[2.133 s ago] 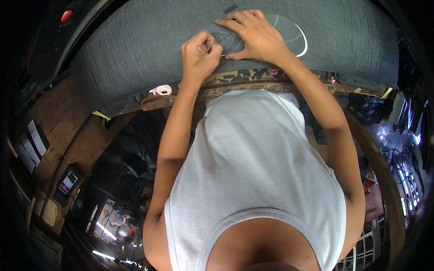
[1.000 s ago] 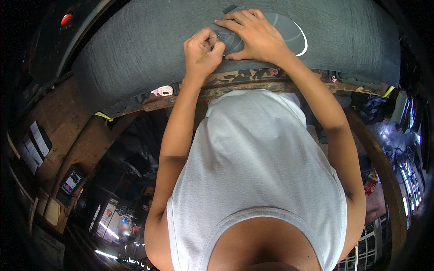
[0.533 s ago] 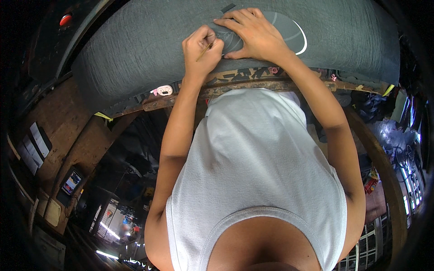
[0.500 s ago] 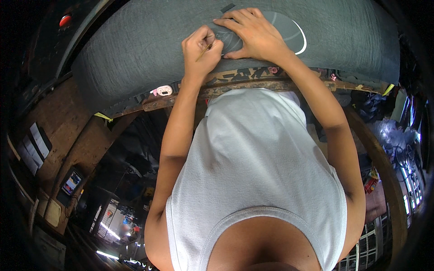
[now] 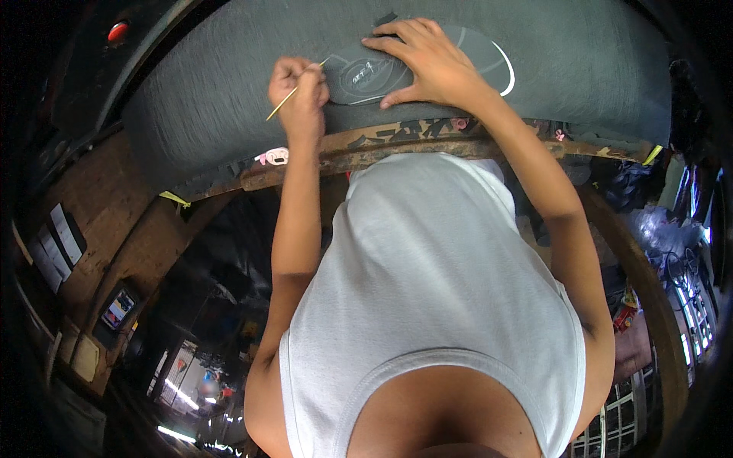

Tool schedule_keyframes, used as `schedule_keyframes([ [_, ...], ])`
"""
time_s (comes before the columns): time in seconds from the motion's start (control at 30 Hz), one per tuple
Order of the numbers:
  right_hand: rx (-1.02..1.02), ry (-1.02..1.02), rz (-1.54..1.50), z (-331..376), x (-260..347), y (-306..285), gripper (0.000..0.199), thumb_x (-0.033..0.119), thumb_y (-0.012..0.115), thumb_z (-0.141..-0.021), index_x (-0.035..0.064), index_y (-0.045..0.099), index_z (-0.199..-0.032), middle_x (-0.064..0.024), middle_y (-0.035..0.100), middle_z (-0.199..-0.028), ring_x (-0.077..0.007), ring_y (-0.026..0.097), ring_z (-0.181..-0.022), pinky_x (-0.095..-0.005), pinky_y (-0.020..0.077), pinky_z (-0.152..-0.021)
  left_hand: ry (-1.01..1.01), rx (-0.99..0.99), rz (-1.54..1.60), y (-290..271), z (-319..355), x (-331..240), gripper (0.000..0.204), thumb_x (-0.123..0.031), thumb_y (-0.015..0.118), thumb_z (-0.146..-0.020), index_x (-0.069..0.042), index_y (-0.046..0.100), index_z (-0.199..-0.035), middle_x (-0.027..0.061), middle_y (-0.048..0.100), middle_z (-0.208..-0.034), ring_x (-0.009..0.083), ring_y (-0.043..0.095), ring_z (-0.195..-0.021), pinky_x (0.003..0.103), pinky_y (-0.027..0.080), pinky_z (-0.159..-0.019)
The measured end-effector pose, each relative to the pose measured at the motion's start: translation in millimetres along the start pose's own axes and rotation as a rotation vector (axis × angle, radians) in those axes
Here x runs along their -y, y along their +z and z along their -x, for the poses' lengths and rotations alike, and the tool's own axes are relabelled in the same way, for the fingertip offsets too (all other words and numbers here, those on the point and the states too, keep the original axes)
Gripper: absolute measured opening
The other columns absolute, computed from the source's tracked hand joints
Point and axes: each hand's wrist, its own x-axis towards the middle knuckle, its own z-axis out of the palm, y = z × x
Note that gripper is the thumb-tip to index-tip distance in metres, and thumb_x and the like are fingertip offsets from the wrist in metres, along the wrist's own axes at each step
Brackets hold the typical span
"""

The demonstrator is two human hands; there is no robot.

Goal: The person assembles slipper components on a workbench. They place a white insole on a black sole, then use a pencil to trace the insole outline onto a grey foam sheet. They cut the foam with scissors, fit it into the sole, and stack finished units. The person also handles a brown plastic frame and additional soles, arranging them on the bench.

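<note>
My left hand (image 5: pixel 304 103) is closed round a thin yellow stick (image 5: pixel 281 105), whose upper tip reaches the left end of a dark grey sole-shaped piece (image 5: pixel 351 90). Whether the stick has a nib or bristles is too small to tell. Pale lines and handwritten marks in an oval show on the piece, and a white curved strip (image 5: pixel 508 70) edges its right end. My right hand (image 5: pixel 431 65) lies over the middle of the piece, fingers spread, pressing on it. Beneath is a large black textured sheet (image 5: pixel 206 91), draped over the bench.
A worn wooden bench edge (image 5: pixel 412 145) runs before my body, with black scraps (image 5: pixel 382 134) on its ledge. There, a pink-and-white case (image 5: pixel 276 156) sits at left. Yellow strips (image 5: pixel 174 199) hang at the sheet's corner. A phone-like device (image 5: pixel 119 307) stands lower left.
My left hand has moved left with the stick, off the marked oval to the piece's left end, uncovering the marks. My right hand has stayed nearly in place.
</note>
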Motion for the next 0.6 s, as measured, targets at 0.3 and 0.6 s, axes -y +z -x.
schedule_keyframes([
  [0.3,0.046,0.713,0.152,41,-22,-80,0.069,0.039,0.078,-0.084,0.0070,0.056,-0.141,-0.0288,0.050,-0.144,-0.0440,0.051,-0.131,-0.0478,0.0431,-0.109,-0.502,0.312,-0.567,-63,76,-7,0.034,-0.032,0.077,-0.088,-0.003,0.067,-0.103,0.0063,0.067,-0.084,0.0150,0.062,-0.069,0.031,0.053,-0.060],
  [0.6,0.134,0.711,-0.050,65,-39,-70,0.071,0.021,0.091,-0.066,-0.0076,0.053,-0.118,-0.0241,0.058,-0.116,-0.0403,0.056,-0.109,-0.0444,0.0438,-0.099,-0.430,0.224,-0.255,-73,117,34,0.033,-0.020,0.062,-0.100,0.000,0.054,-0.126,0.0115,0.073,-0.096,0.0170,0.067,-0.073,0.033,0.054,-0.061],
])
